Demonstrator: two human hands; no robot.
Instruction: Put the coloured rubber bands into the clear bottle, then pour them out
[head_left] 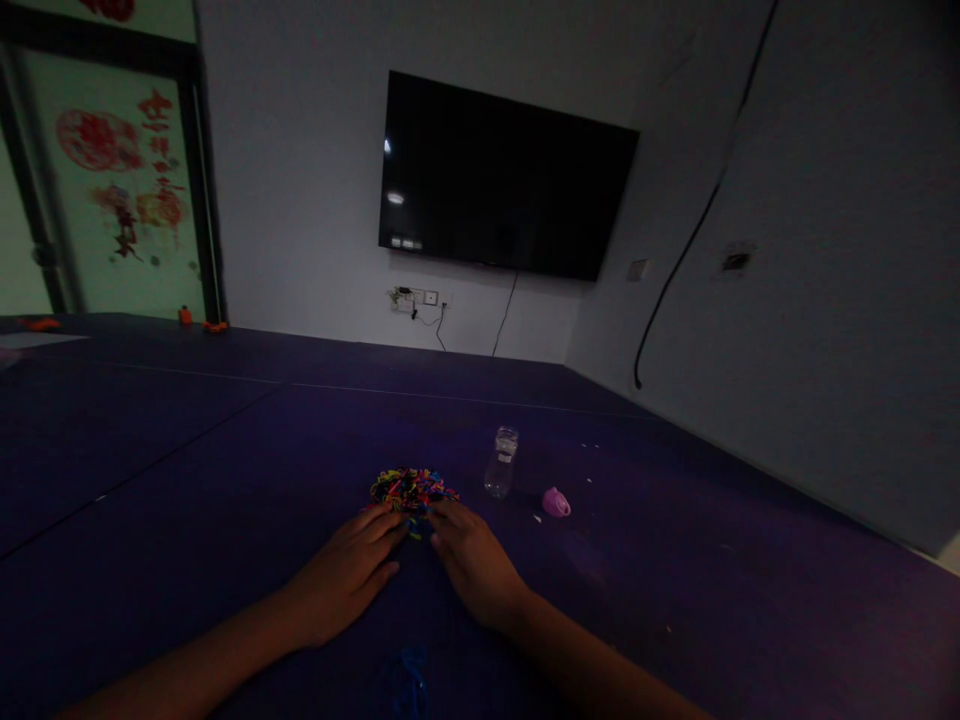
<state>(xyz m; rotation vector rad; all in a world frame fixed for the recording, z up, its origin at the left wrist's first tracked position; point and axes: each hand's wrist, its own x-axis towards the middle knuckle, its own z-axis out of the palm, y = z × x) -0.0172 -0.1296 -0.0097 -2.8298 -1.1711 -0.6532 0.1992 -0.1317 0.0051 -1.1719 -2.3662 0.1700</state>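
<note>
A heap of thin multicoloured loops or cords (411, 487) lies on the dark purple surface (247, 480). At its near left edge my left hand (352, 572) rests with its fingers stretched out. My right hand (476, 562) touches the heap's near right side, fingers extended and pointing inward. Between the fingertips some blue and green pieces show. To the right of the heap stands a clear, uncapped bottle (500, 465), and a pink lid-like piece (556, 502) lies beyond it to the right. Blue strands (410, 683) lie nearer to me, below both hands.
Small white scraps (537, 519) are scattered near the pink piece. Orange objects (214, 327) sit at the far left edge by a glass door. A black television (506, 180) hangs on the far wall, and a dark cable (686, 245) runs down the right wall.
</note>
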